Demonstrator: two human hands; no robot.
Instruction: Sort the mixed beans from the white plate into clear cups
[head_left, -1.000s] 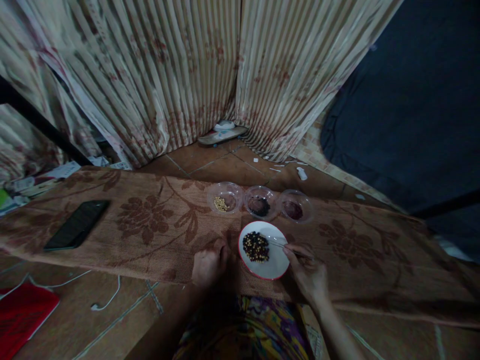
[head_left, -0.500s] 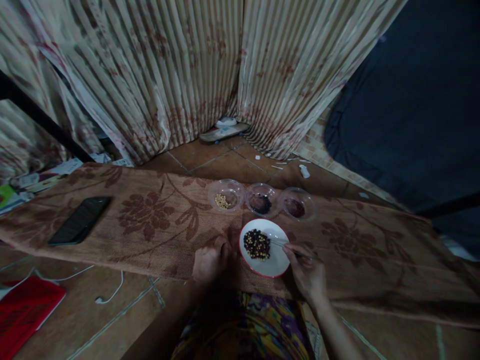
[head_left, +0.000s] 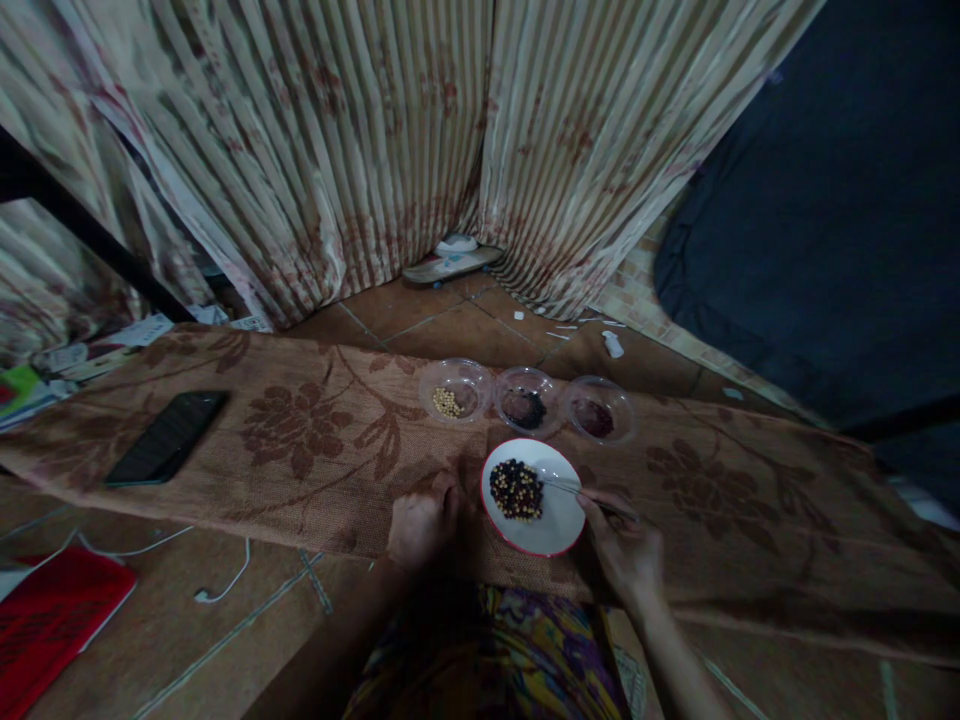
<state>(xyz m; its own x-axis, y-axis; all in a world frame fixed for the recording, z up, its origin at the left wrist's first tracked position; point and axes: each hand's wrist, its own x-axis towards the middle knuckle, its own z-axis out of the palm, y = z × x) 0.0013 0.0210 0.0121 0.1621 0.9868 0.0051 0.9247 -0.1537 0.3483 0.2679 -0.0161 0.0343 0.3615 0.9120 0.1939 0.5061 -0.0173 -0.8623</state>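
A white plate (head_left: 559,525) with a red rim lies in front of me, with a heap of mixed dark and pale beans (head_left: 516,490) on its left half. My right hand (head_left: 626,550) is closed on thin metal tweezers (head_left: 566,487) at the plate's right rim; their tips reach the right edge of the heap. My left hand (head_left: 421,520) rests as a fist on the cloth, left of the plate. Behind the plate stand three clear bowls in a row: one with pale beans (head_left: 448,402), one with black beans (head_left: 529,408), one with dark red beans (head_left: 596,418).
A brown flowered cloth (head_left: 300,500) covers the low table. A black phone (head_left: 166,438) lies on its left part. On the tiled floor are a red bag (head_left: 56,620), a white cable (head_left: 232,585) and a skateboard (head_left: 450,265) by the striped curtains (head_left: 375,130).
My right hand with the tweezers has shifted slightly to the right. My left fist stays beside the plate. The whole view has moved a little.
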